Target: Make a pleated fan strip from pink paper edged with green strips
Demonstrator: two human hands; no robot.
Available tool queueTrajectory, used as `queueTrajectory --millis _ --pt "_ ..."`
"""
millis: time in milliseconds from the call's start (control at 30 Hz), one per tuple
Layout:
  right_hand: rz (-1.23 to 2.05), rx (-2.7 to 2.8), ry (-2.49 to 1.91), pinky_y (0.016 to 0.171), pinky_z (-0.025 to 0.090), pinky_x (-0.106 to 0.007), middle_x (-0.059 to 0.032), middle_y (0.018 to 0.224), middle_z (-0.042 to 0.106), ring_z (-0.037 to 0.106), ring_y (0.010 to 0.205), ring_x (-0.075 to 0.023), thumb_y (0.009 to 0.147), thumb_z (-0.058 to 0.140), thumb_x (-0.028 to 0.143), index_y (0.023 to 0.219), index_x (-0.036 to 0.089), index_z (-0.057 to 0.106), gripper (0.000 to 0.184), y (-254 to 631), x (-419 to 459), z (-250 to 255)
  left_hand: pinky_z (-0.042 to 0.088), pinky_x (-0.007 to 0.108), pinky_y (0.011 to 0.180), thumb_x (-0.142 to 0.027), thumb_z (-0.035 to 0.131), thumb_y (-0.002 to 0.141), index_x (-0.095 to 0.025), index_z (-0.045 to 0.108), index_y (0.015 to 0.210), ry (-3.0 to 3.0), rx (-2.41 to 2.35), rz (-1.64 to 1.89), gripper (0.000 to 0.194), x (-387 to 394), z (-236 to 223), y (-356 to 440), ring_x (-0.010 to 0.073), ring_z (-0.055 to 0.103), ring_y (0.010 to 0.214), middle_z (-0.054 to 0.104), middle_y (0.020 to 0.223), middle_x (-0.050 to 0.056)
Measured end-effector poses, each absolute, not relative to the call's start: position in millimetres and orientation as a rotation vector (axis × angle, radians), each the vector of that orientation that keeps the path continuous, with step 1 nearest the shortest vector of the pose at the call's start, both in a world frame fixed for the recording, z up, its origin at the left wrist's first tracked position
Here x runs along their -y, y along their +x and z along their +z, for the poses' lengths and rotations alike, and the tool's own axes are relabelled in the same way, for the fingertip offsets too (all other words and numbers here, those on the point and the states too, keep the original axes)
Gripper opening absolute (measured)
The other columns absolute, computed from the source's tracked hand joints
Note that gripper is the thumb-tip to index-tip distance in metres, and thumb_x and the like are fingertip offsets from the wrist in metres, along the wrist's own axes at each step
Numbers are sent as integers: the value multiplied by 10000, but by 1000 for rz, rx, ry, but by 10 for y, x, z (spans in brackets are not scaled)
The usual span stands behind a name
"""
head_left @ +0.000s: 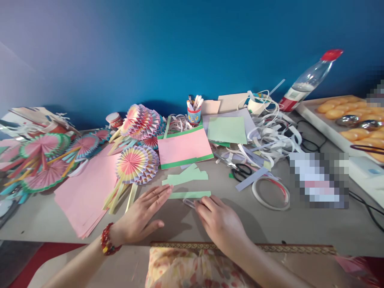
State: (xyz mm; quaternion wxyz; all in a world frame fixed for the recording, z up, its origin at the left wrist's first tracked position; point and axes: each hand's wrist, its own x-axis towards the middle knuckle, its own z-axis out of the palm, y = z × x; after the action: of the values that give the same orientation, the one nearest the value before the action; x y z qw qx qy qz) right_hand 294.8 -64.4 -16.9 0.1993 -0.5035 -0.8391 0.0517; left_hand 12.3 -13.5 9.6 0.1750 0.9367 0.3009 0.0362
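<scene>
The head view shows your left hand (pixel 143 216) palm down over the grey table (pixel 258 224), its fingers held nearly together and stretched forward, with the thumb set apart. Your right hand (pixel 222 221) is curled, thumb and forefinger pinching the near end of a small, clear-looking piece (pixel 189 203); you cannot tell exactly what it is. That piece points away to the left, just on your side of a narrow green strip (pixel 190 195).

The strip lies flat across the space between your hands. Its left end meets the edge of your left fingers, and its right end is just beside your right knuckles; whether those knuckles touch it, you cannot tell.

Just beyond the strip, overlapping green scraps (pixel 189 175) take up the table in front of your fingers, and behind them lies a pink card (pixel 185 148) with green borders. To the right are black-handled scissors (pixel 241 172) and a roll of tape (pixel 257 196), with a tangle of white paper strips (pixel 271 140) farther back. To the left, a round pleated fan (pixel 132 165) lies near your left fingertips, its pale sticks reaching toward that hand, beside a stack of pink paper (pixel 87 196).
</scene>
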Motion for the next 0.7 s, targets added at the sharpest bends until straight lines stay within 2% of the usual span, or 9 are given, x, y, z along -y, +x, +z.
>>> queueTrajectory --millis 133,267,700 --pt "126 2346 -1396 672 451 -285 -34 852 625 590 805 -172 892 602 104 985 181 664 136 2962 639 -168 165 493 1228 -637 250 980 -195 -14 1578 2703 -771 -57 789 213 36 167 289 200 1490 153 1631 99" --pt "108 2381 -1372 705 461 -289 -41 868 631 598 830 -176 889 605 107 1061 177 661 194 2979 629 -180 110 498 1235 -655 253 972 -176 -47 1573 2732 -786 -71 825 284 -3 225 281 167 1499 139 1631 106" --pt "152 2381 -1380 718 449 -283 -30 868 631 592 829 -176 872 636 100 1046 171 665 190 2973 681 -194 148 517 1224 -671 247 962 -123 -33 1570 2778 -820 -3 865 329 -56 221 300 197 1489 194 1614 134"
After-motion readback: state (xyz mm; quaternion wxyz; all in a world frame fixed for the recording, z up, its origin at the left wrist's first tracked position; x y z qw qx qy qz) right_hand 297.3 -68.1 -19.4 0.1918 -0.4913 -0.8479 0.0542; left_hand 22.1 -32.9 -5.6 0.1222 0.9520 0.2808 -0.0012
